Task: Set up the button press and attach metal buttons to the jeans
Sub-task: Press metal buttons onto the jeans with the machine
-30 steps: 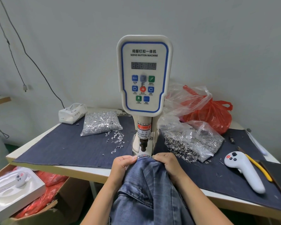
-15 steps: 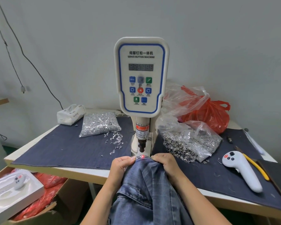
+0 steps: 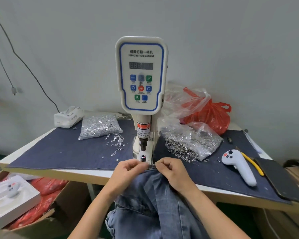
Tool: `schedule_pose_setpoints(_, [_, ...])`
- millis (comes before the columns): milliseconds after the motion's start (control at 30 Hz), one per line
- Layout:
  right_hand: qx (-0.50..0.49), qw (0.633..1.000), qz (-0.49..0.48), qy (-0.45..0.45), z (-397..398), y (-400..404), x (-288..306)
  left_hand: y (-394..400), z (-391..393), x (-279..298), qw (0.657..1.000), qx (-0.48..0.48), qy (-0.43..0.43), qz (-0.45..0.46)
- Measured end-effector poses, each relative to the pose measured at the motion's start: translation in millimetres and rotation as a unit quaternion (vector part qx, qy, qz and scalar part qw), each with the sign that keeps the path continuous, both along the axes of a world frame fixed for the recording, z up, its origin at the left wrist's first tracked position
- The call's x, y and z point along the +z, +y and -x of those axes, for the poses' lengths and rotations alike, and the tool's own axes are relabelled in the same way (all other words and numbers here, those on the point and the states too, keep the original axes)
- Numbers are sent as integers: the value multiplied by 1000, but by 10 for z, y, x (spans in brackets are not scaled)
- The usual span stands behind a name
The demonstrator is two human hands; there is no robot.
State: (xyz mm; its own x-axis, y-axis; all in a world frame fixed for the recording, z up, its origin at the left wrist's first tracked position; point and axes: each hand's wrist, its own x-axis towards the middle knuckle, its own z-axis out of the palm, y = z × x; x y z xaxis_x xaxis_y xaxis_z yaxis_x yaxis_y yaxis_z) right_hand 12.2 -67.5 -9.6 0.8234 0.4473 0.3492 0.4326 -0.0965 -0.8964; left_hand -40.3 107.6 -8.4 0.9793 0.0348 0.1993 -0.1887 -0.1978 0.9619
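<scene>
A white servo button machine (image 3: 141, 75) stands at the middle of the table, its dark punch (image 3: 143, 145) above a small lower die (image 3: 143, 157). Blue jeans (image 3: 150, 200) hang over the table's front edge. My left hand (image 3: 128, 171) and my right hand (image 3: 171, 171) pinch the waistband just in front of the die, one on each side. A bag of silver tacks (image 3: 99, 126) lies left of the machine with loose tacks (image 3: 116, 141) beside it. A clear bag of metal buttons (image 3: 192, 144) lies on the right.
Dark denim cloth (image 3: 59, 149) covers the table. A tissue pack (image 3: 68, 116) sits back left, a red plastic bag (image 3: 212, 116) back right. A white handheld controller (image 3: 238, 167), yellow-handled tool (image 3: 252, 163) and black slab (image 3: 280, 178) lie right. A cardboard box (image 3: 41, 218) stands lower left.
Both hands have drawn the waistband back toward me, off the lower die, which now shows bare. The red light spot seen on the waistband half a second ago is gone.
</scene>
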Motion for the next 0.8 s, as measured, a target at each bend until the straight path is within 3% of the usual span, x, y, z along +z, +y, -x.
schedule_pose_setpoints(100, [5,999,29,-45,168,-60,83,-128,125,120,994,11,-24,-102])
schedule_pose_setpoints(200, [70,997,25,-6,291,-200,173,-181,288,227,993,-53,-31,-101])
schedule_pose_setpoints(367, [259,956,64,122,425,-484,368,-387,596,530,989,-144,-17,-17])
schedule_pose_setpoints(533, [316,941,48,109,700,-624,605,-431,918,876,955,-276,-64,90])
schedule_pose_setpoints(667, [279,960,-5,-16,891,-716,882,-299,926,893,949,-266,-66,154])
schedule_pose_setpoints(733, [174,983,46,-44,846,-641,784,-238,734,694,978,-183,-16,96])
schedule_pose_setpoints(800, [68,982,170,-44,712,-542,494,-213,538,423,993,-98,53,-28])
